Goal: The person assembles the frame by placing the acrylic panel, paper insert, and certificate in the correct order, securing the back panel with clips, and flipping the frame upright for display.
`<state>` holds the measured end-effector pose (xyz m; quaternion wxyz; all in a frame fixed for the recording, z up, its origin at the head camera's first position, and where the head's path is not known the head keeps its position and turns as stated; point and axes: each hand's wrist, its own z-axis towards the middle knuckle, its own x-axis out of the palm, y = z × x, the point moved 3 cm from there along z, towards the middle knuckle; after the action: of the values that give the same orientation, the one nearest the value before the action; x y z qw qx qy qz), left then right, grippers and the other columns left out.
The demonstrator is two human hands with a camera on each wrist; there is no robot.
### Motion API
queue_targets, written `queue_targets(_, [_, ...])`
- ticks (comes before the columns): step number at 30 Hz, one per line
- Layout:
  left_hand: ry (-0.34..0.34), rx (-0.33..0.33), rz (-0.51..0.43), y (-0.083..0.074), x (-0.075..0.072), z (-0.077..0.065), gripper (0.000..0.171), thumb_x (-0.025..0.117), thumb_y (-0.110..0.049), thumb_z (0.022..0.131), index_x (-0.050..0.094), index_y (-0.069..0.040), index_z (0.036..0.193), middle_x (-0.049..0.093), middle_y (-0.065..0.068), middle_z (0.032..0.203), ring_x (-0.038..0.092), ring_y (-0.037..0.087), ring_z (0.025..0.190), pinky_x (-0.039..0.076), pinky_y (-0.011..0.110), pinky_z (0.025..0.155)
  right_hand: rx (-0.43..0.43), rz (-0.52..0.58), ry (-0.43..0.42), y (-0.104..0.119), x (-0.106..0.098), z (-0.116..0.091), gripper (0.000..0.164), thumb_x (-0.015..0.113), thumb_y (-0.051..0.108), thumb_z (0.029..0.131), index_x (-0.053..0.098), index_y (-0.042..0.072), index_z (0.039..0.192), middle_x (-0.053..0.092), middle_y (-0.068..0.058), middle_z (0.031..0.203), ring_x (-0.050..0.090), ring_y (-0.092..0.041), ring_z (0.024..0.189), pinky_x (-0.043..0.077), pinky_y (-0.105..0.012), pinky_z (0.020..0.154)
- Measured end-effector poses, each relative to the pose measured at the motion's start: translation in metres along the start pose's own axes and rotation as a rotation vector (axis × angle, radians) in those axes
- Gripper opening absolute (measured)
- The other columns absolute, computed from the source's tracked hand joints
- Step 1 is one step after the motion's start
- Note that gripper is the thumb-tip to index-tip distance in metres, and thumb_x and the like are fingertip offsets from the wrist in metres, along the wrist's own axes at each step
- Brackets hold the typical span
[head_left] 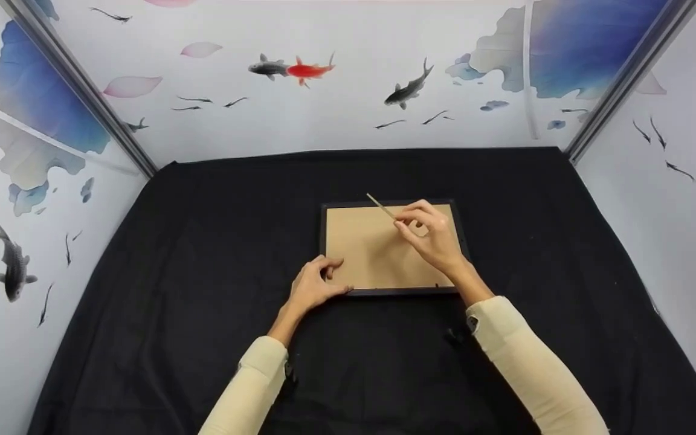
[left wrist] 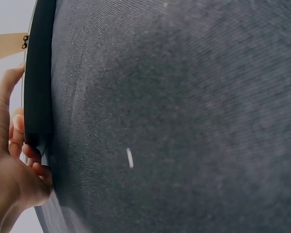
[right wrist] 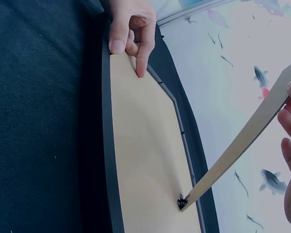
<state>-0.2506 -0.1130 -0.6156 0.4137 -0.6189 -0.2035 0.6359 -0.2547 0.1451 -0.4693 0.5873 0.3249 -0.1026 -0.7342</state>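
Note:
A picture frame [head_left: 396, 292] with a dark rim lies face down, its tan backing board [head_left: 357, 238] upward. My left hand [head_left: 312, 286] grips its near left corner, thumb at the near edge; in the left wrist view, fingers curl about the rim's end. Above the board, my right hand [head_left: 437, 240] pinches a flat easel-stand leg [right wrist: 245, 138], raised at a slant. The leg's lower end meets the board at a black hinge [right wrist: 182, 201] in the right wrist view. From the head view, the right hand hides that hinge.
Black cloth [head_left: 215, 272] covers the table under the frame. White panels [head_left: 348, 121] printed with fish and leaves enclose the back and sides, joined by metal posts [head_left: 85, 78]. A small pale fleck [left wrist: 130, 158] lies on the cloth in the left wrist view.

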Motion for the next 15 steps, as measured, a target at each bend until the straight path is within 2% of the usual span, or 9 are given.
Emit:
queue_targets(7, [0.021,-0.134,0.025,-0.0029,0.0002,0.0023,0.056,0.093,-0.04,0.07,0.076,-0.018,0.119,0.055,-0.006,0.085,0.053,0.012,0.079,0.04,0.03,0.069,-0.013,-0.006,-0.031,-0.0007,-0.0003,0.0,0.02,0.075,-0.022,0.077,0.073,-0.006,0.088,0.064,-0.02,0.087,0.061,-0.035,0.069,0.043,-0.024,0.067])
queue_targets(10, [0.023,-0.178,0.044,-0.0049,0.0004,0.0037,0.056,0.093,-0.042,0.07,0.076,-0.019,0.118,0.055,-0.007,0.085,0.053,0.012,0.079,0.04,0.031,0.069,-0.013,0.01,-0.033,-0.0006,0.0021,-0.0011,0.021,0.074,-0.022,0.077,0.073,-0.005,0.089,0.064,-0.02,0.087,0.06,-0.035,0.069,0.045,-0.029,0.063])
queue_targets(15, [0.025,-0.235,0.091,-0.0095,-0.0014,0.0058,0.054,0.094,-0.043,0.069,0.076,-0.022,0.116,0.057,-0.009,0.083,0.053,0.012,0.076,0.042,0.033,0.067,-0.012,0.029,-0.034,-0.0017,0.0047,-0.0024,0.022,0.073,-0.024,0.077,0.072,-0.006,0.088,0.063,-0.02,0.087,0.059,-0.036,0.069,0.044,-0.043,0.059])
